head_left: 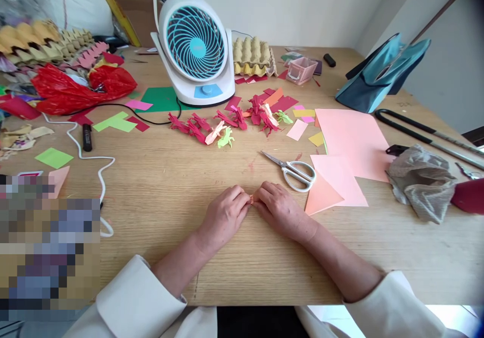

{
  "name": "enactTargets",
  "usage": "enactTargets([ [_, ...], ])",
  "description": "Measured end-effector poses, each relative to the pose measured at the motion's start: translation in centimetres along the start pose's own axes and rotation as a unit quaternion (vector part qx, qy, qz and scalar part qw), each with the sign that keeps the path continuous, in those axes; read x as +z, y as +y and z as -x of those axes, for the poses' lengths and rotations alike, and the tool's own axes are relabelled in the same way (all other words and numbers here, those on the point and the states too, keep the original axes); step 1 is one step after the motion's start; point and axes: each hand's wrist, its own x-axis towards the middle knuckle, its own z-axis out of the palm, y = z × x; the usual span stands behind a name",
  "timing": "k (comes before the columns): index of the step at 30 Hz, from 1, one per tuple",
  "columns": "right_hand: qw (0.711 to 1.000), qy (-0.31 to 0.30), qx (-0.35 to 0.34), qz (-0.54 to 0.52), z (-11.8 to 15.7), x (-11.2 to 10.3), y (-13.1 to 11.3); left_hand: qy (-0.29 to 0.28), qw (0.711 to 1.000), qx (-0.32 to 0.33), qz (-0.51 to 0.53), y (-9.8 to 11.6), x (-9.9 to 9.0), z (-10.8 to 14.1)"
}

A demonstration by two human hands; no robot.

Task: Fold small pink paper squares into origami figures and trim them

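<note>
Between my fingertips is a small folded piece of orange paper, mostly hidden by the fingers. My left hand pinches it from one side, and my right hand pinches it from the other. Both hands are low over the wooden table, almost touching each other. Just beyond my right hand lie scissors with white handles, their blades pointing to the far left. Beside them is a folded peach paper triangle, resting partly on light pink sheets.
Several folded paper figures in red, pink and green lie beyond my hands. Behind them stands a white and blue fan. A crumpled grey bag and a blue bag are at right. A white cable crosses the left side.
</note>
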Motion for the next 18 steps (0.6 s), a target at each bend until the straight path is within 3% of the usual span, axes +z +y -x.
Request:
enactTargets([
  [6,1.000,-0.007,-0.001,-0.027,0.20,-0.70,0.36,0.003,0.999,-0.021,0.028,-0.10,0.23,-0.02],
  [18,0.997,-0.011,0.060,-0.044,0.25,-0.97,-0.10,-0.013,0.995,-0.060,0.074,0.09,0.28,-0.05],
])
